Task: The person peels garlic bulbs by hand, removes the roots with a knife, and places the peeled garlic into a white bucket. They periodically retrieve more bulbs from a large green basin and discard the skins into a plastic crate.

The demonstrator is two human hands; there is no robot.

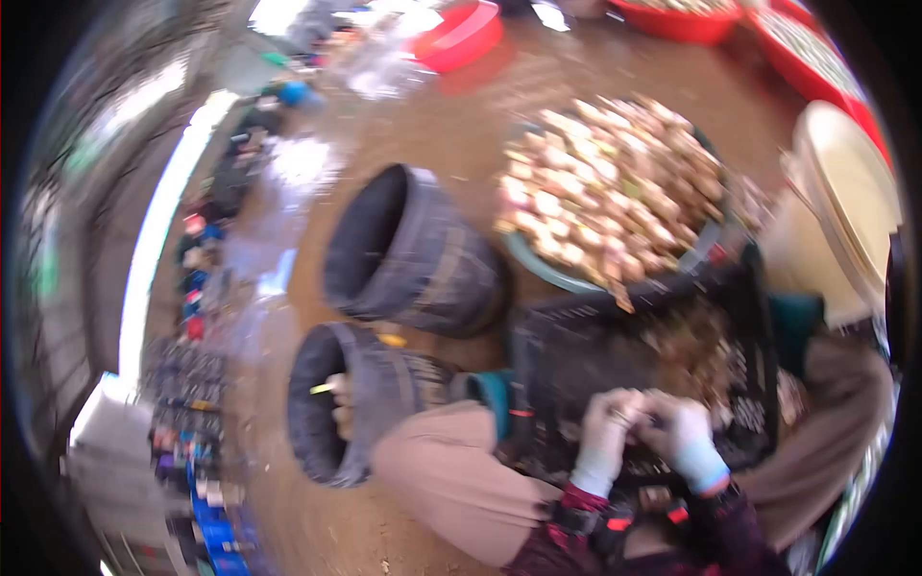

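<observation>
My left hand (607,434) and my right hand (684,437), both in whitish gloves, meet over a black plastic crate (562,360) between my knees. Their fingers are closed and pressed together at the fingertips. Anything between them is hidden and blurred. Brownish scraps (706,355), perhaps peelings, lie in the crate's right side. Beyond the crate stands a round greenish basin (552,274) heaped with pale, pinkish-white pieces (605,192) that look like bulbs or roots; motion blur hides their exact kind.
Two dark buckets, one farther (451,274) and one nearer (379,403), stand left of the crate; pale pieces show in the nearer one. A cream bucket (816,240) is at right. Red tubs (466,38) sit farther back on the wet brown floor (384,538).
</observation>
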